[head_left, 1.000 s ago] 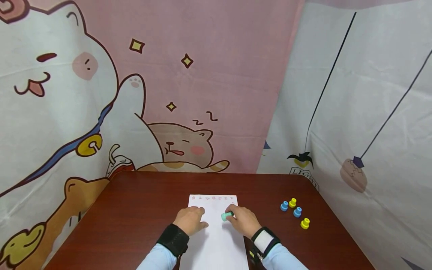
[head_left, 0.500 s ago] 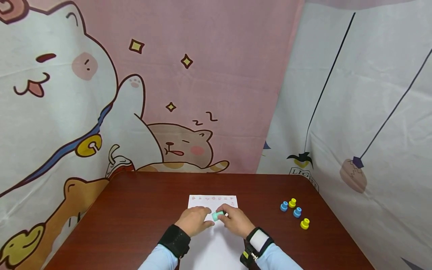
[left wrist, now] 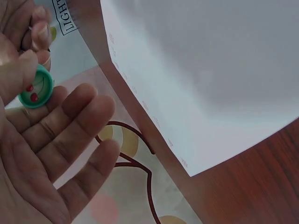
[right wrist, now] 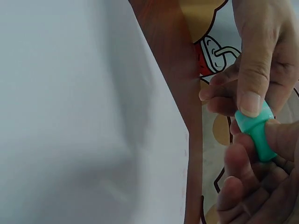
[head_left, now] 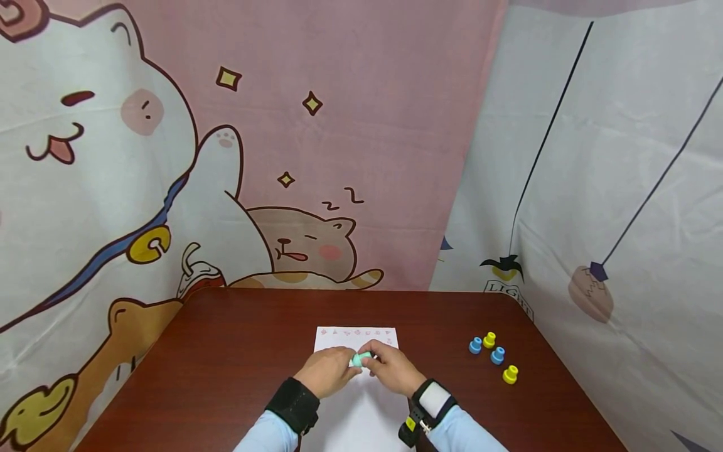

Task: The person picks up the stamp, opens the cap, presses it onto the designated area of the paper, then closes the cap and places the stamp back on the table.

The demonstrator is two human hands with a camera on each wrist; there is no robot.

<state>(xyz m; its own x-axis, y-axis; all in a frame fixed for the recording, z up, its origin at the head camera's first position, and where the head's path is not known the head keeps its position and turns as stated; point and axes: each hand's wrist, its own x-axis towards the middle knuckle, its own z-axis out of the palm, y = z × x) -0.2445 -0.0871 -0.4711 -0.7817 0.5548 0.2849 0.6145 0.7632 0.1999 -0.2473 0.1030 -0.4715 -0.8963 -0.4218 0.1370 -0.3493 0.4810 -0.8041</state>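
Over a sheet of white paper [head_left: 367,420], both hands meet at a small teal toy stamp [head_left: 361,359]. My left hand [head_left: 326,371] pinches its wider end between thumb and forefinger, the other fingers extended. The right hand [head_left: 396,370] grips the narrower handle end with thumb and fingers. In the left wrist view the stamp's round end [left wrist: 44,83] shows a red cherry picture inside a teal rim. The right wrist view gives the stamp [right wrist: 254,125] side-on, partly covered by both thumbs. Small pinkish-red printed marks run along the paper's far edge and down its right corner.
At the right of the brown table [head_left: 226,364] stand several similar small stamps, among them a blue one [head_left: 498,355] and a yellow one [head_left: 511,375]. Cartoon-printed cloth [head_left: 395,157] hangs behind the table. A black band with a camera is strapped on each wrist.
My right hand has carried the teal stamp leftward to the left hand. The left hand has shifted slightly right and now pinches the stamp's wide end. The other stamps stayed put.
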